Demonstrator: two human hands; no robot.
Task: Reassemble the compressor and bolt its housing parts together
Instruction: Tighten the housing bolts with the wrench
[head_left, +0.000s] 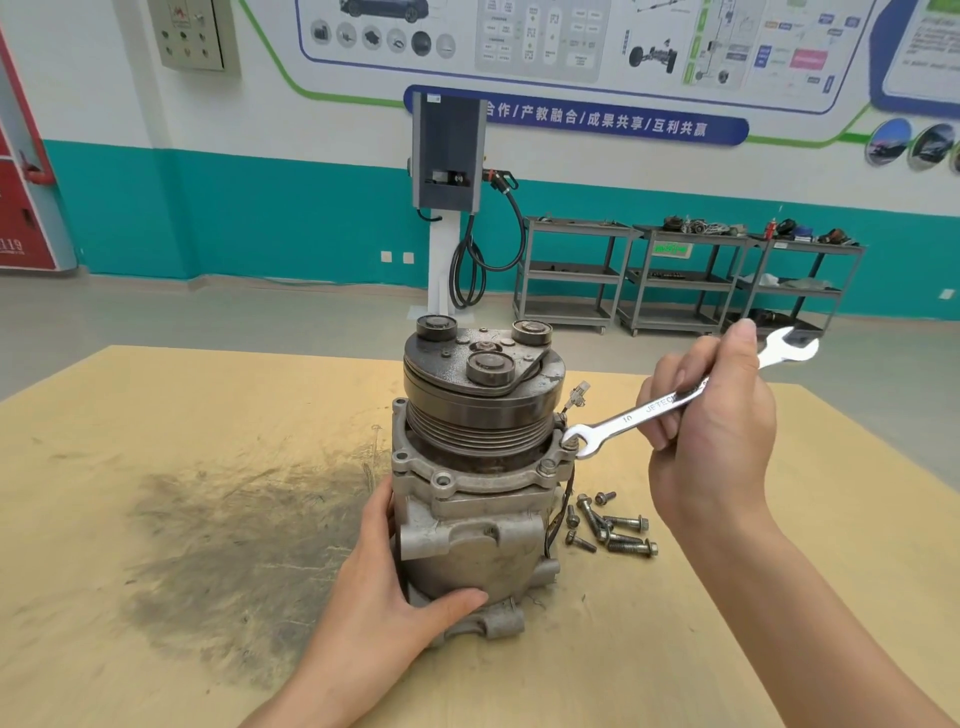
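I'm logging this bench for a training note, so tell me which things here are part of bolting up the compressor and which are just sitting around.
In the job:
compressor, steadied by the left hand
wrench in the right hand, set on a flange bolt
loose bolts on the table

Lying about:
charging unit
shelf carts
wall cabinet

An automotive training workshop: car-system diagram posters (571, 36) cover the wall, an EV charging post (448, 156) stands by it, grey metal carts (675, 275) carry engine parts, and an oil-stained wooden bench (208, 519) fills the foreground
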